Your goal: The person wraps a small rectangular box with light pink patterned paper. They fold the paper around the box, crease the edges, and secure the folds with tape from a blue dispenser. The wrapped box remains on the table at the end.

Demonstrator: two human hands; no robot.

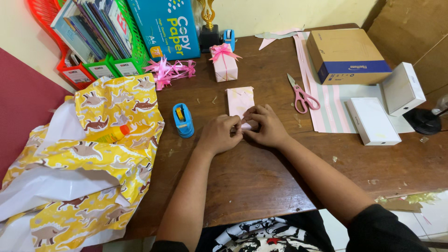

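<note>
A small box wrapped in pale pink paper (240, 99) lies on the wooden table (261, 172) in front of me. My left hand (220, 134) and my right hand (264, 126) meet at its near end, fingers pinching the folded paper flap there. The near end of the box is hidden under my fingers. A blue tape dispenser (183, 120) sits just left of my left hand. Pink-handled scissors (302, 95) lie to the right of the box.
A finished pink gift with a bow (223, 63) and loose pink ribbon bows (169, 70) sit further back. Yellow dinosaur wrapping paper (100, 154) is heaped at left. A cardboard box (346, 56), two white boxes (372, 120) and striped pink paper (329, 102) lie right.
</note>
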